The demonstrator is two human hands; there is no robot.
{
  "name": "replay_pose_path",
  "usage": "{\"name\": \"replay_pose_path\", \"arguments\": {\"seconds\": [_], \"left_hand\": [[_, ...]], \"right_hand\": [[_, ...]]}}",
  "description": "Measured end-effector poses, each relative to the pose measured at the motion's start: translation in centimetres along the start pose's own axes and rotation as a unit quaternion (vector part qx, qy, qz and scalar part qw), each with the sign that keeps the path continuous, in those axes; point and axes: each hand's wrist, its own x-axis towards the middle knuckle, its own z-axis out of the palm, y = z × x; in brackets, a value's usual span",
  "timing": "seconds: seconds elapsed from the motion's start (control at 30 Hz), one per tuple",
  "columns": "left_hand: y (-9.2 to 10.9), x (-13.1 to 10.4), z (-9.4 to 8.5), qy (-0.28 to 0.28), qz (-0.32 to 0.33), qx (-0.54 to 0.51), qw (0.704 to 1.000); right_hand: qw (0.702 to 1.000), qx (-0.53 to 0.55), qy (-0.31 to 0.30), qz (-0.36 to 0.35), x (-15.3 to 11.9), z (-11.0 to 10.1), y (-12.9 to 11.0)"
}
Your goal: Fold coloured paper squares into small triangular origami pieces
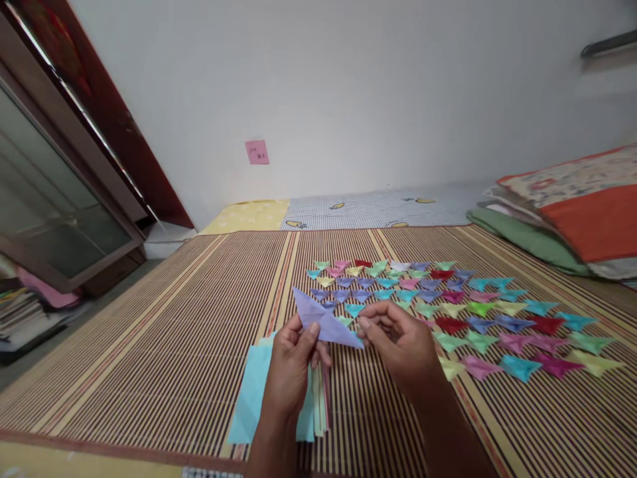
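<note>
A lilac sheet of folded paper (326, 321), creased into a pointed, wing-like shape, is held up above the mat. My left hand (293, 358) pinches its lower edge, thumb in front and fingers behind. At the paper's right tip, the curled fingers of my right hand (398, 342) close in on the point; their exact contact is partly hidden. Under my left wrist lies a stack of paper sheets (249, 392), light blue on top, with other colours showing at its right side. Rows of small folded paper pieces (520, 366) in many colours spread behind and right of my hands.
A striped bamboo mat (164, 345) covers the surface. Folded bedding and a pillow (587, 219) are piled at the right. A pink note (257, 152) is stuck on the white wall (378, 99). A glass-paned cabinet (54, 166) stands at the left.
</note>
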Motion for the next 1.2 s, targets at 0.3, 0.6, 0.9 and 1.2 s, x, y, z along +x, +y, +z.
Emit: {"name": "replay_pose_path", "arguments": {"seconds": [0.3, 0.6, 0.9, 1.2], "left_hand": [[-0.2, -0.5, -0.9, -0.170, -0.053, 0.030, 0.984], [0.3, -0.4, -1.1, -0.180, -0.049, 0.054, 0.981], [0.4, -0.5, -1.3, -0.198, -0.062, 0.073, 0.975], [0.6, -0.6, -1.1, -0.190, -0.069, 0.085, 0.976]], "right_hand": [[0.994, 0.085, -0.073, 0.016, -0.6, 0.2, -2.1], [0.985, 0.112, -0.126, 0.042, -0.7, 0.2, -2.0], [0.986, 0.095, -0.129, 0.041, -0.7, 0.3, -2.5], [0.990, 0.016, -0.137, 0.017, -0.7, 0.1, -1.7]]}}
